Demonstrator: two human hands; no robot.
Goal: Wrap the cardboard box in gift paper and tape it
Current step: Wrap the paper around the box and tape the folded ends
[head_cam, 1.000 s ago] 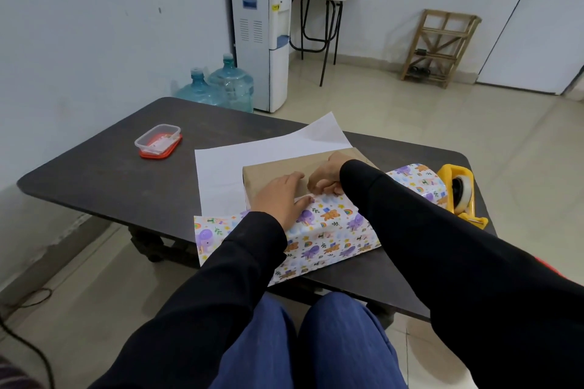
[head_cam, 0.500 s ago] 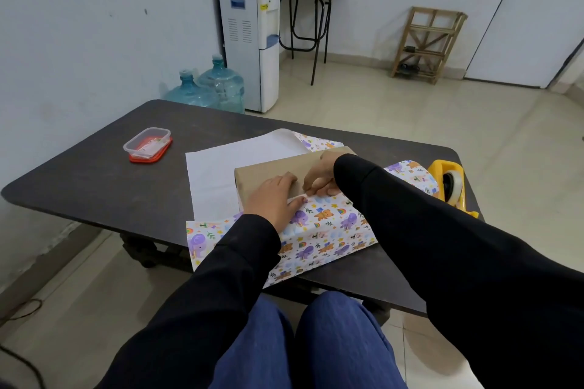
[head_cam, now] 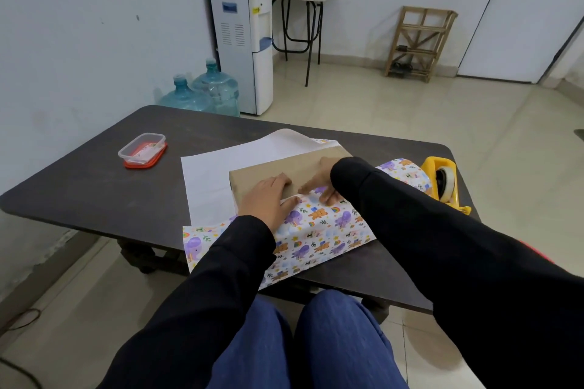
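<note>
A flat brown cardboard box (head_cam: 284, 167) lies on a sheet of gift paper on the dark table (head_cam: 94, 186). The paper's printed near flap (head_cam: 319, 230) is folded up over the box's front edge; its white underside (head_cam: 208, 177) spreads to the left and behind. My left hand (head_cam: 265, 196) presses flat on the box top and on the flap's edge. My right hand (head_cam: 319, 183) holds the flap's edge down on the box with spread fingers. A yellow tape dispenser (head_cam: 442, 180) stands at the table's right edge.
A clear plastic container with a red lid (head_cam: 142, 150) sits on the table's left part. Beyond the table stand a water dispenser (head_cam: 240, 38), two blue water bottles (head_cam: 205, 93), a small metal table (head_cam: 303, 9) and a wooden rack (head_cam: 417, 41). My knees are under the near edge.
The far corner of the paper has curled over, showing its printed side behind the box. Both hands stay on the flap's edge, shifted slightly along it.
</note>
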